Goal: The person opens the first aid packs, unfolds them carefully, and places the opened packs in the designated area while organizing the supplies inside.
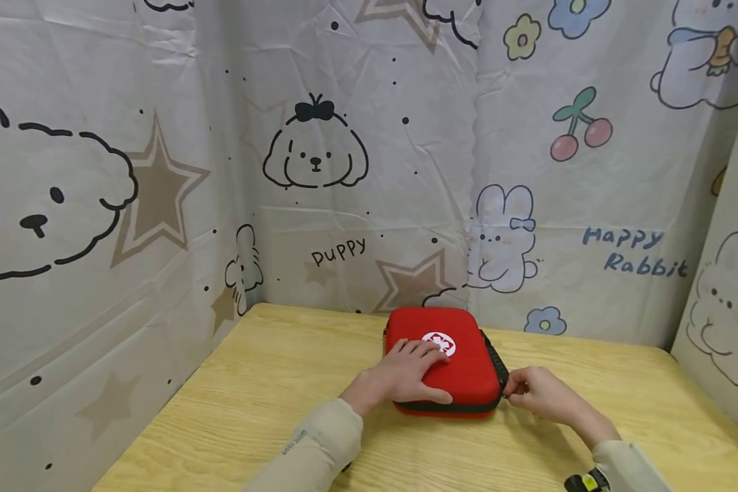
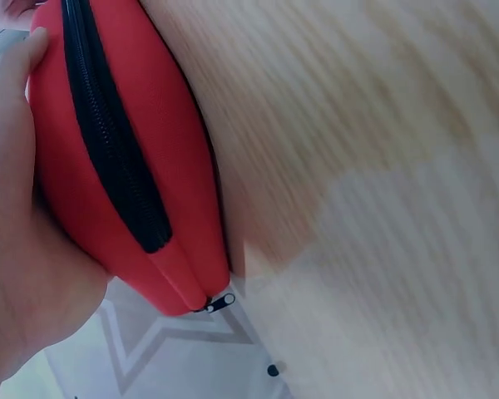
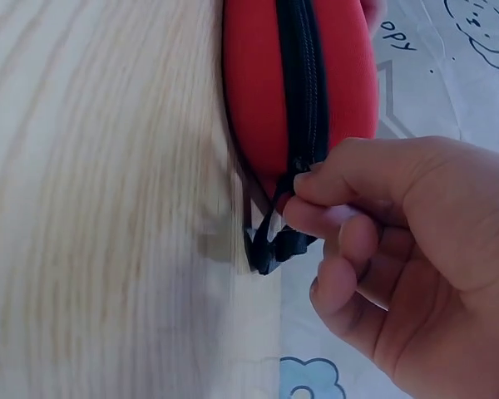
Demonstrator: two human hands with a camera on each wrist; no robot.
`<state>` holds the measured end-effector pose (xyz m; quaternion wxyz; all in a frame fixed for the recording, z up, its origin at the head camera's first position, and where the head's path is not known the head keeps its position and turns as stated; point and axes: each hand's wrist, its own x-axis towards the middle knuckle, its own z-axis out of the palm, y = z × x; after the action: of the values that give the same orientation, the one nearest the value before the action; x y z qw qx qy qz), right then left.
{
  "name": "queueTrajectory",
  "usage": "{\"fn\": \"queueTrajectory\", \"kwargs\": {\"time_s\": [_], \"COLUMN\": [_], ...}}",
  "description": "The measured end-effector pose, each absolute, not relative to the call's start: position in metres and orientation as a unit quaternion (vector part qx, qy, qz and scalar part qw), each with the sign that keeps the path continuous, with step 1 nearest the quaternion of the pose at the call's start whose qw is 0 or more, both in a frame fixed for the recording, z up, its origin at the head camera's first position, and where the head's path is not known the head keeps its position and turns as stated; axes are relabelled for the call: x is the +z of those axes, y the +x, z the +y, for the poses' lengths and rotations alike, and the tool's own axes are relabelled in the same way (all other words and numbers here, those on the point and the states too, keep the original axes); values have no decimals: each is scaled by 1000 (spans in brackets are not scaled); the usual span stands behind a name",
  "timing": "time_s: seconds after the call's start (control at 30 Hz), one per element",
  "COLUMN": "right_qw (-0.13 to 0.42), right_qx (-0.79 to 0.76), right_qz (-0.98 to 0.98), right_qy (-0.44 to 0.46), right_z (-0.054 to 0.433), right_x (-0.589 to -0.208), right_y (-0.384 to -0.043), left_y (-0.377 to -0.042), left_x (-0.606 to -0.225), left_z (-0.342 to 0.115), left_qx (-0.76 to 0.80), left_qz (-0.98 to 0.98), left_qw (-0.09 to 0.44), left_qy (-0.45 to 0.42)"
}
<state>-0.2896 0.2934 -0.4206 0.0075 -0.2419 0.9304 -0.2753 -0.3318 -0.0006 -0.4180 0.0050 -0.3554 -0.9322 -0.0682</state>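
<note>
Left hand spread on case; right hand pinching black zip; case red, rounded, white emblem

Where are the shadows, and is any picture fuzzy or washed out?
Head view: a soft shadow on the table below the right hand; left wrist view: wood grain looks soft, paler toward the bottom right; right wrist view: table pale, with a greyish shadow beside the black strap.

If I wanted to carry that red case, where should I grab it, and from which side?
Probably by the black strap, coming from the right: it stands out along that side of the red case, which lies flat on the table. The right hand is at its near corner; the left hand rests on top.
</note>
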Motion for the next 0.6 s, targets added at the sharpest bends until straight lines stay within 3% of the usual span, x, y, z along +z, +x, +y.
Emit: {"fn": "queueTrajectory", "kwargs": {"time_s": [0.6], "right_qw": [50], "right_qx": [-308], "right_qz": [909], "right_qy": [-275], "right_z": [293], "right_x": [-416], "right_y": [-279], "left_y": [-330], "left_x": [-420], "left_z": [3], "left_qx": [-69], "left_qz": [-935], "left_qw": [23], "left_qy": [-347]}}
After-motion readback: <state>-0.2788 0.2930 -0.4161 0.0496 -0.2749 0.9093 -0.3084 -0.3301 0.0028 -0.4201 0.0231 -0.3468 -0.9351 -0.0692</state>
